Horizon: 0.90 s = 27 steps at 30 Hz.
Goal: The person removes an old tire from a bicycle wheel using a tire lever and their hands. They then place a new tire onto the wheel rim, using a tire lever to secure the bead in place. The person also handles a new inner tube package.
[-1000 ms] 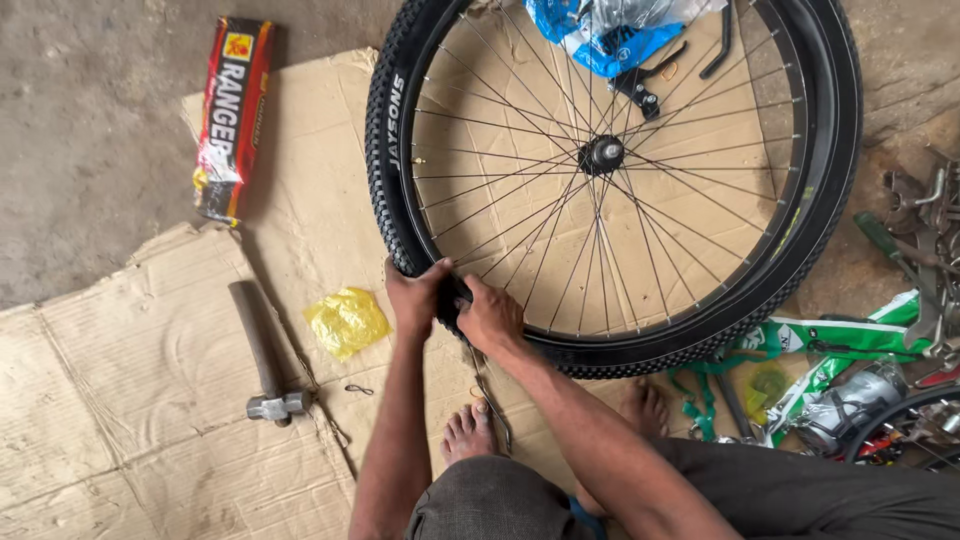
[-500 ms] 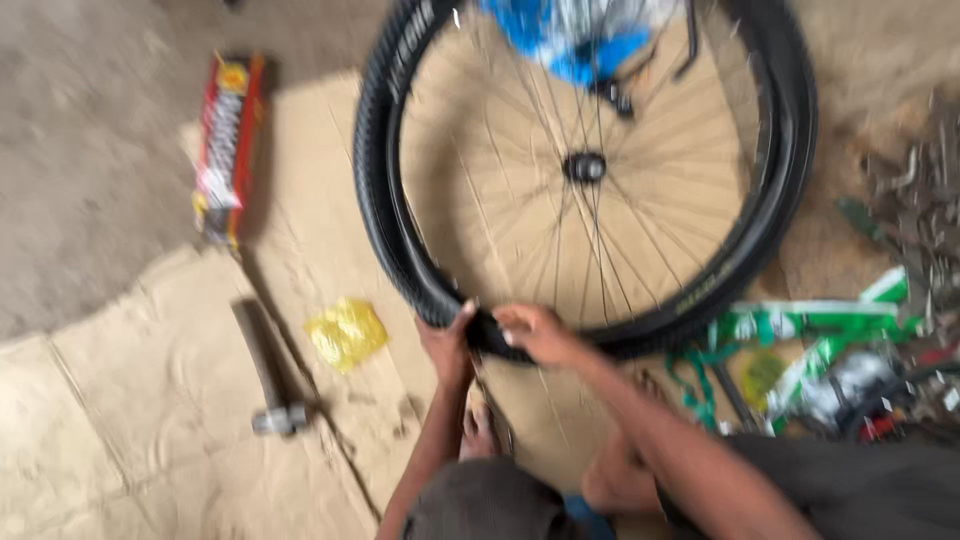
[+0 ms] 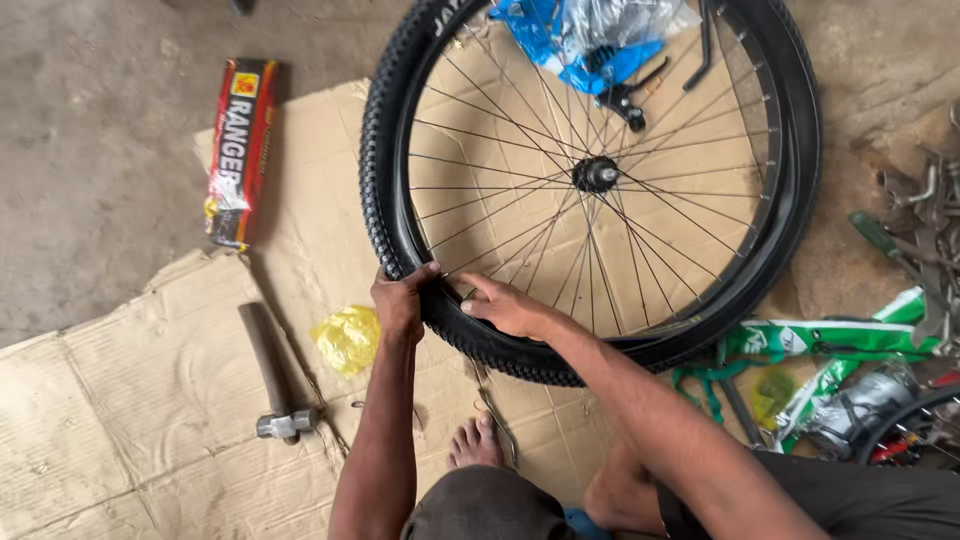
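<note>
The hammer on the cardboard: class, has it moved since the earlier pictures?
No. The hammer lies in the same place on the cardboard, beside the yellow bag; only the camera shifted.

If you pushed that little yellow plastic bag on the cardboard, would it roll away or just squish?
The yellow plastic bag looks crumpled and thin, so it would probably squish and slide rather than roll. It seems very light, likely floppy if lifted. The hammer beside it, with its metal head, would likely stay put far better.
</note>
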Tool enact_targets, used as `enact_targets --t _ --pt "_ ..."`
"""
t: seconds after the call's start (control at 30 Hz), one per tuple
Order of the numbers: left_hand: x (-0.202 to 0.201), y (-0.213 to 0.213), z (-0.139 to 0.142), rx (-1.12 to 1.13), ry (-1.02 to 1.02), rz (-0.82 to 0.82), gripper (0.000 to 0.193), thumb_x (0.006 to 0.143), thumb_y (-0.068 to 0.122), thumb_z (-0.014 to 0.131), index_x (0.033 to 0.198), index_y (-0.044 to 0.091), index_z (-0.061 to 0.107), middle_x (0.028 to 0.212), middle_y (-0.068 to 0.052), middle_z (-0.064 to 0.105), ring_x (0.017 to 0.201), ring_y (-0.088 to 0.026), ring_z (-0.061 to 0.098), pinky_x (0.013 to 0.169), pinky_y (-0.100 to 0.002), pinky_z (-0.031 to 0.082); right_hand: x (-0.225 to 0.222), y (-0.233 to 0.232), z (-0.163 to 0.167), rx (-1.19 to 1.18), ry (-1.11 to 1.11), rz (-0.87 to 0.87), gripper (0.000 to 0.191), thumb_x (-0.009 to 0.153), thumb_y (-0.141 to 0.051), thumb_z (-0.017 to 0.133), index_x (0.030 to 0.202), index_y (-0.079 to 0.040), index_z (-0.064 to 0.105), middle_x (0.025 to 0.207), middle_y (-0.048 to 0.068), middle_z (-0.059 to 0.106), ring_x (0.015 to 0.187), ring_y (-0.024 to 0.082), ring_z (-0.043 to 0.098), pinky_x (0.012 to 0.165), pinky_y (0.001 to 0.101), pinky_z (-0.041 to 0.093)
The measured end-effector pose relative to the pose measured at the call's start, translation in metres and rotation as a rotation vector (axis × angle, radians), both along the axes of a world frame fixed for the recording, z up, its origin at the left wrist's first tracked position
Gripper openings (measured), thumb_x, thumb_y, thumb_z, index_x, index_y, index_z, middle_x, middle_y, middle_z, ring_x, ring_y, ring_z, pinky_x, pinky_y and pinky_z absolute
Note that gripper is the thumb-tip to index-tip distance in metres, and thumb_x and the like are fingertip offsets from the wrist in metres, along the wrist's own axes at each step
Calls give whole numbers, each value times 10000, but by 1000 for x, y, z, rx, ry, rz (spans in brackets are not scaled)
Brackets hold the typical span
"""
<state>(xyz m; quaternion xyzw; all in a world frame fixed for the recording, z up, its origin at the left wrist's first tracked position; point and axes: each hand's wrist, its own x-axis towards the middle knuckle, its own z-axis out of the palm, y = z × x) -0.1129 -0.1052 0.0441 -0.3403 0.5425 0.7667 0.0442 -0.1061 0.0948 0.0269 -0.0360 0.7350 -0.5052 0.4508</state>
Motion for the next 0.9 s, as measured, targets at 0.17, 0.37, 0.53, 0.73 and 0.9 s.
enact_targets --t 0.17,0.37,0.53,0.73,0.9 --pt "-3 -11 -19 282 11 32 391 748 -35 842 1085 -95 655 912 -142 709 704 -246 679 653 -377 602 -6 -24 11 62 -79 -87 580 945 -232 708 1454 -134 449 1272 172 624 1128 313 696 935 426 593" --pt "-24 -24 -23 -168 131 -95 495 758 103 887 1147 -40 617 945 -123 709 802 -254 690 720 -407 586 11 -62 36 266 351 -229 509 890 -112 721 1385 -93 601 1171 218 706 1086 365 675 914 429 531" --pt "0 -12 -5 -1153 269 -386 425 860 267 872 1172 63 668 1036 -139 713 982 -356 687 907 -460 544 41 4 38 28 782 -139 358 860 2 716 1213 -34 666 1248 165 684 1171 359 661 965 402 539" --pt "76 41 9 -989 835 -1155 849 595 354 920 1290 7 577 1187 -188 605 1129 -392 542 1056 -521 385 66 116 11 226 323 -79 241 872 -44 742 1110 -82 754 1136 68 774 1082 219 740 948 343 569" --pt "76 50 3 -1058 797 -1254 657 638 359 896 1153 48 632 1142 -147 604 1112 -336 545 997 -453 406 52 134 -3 120 -86 79 272 930 -199 680 1179 -108 740 1140 72 775 1087 205 695 981 351 510"
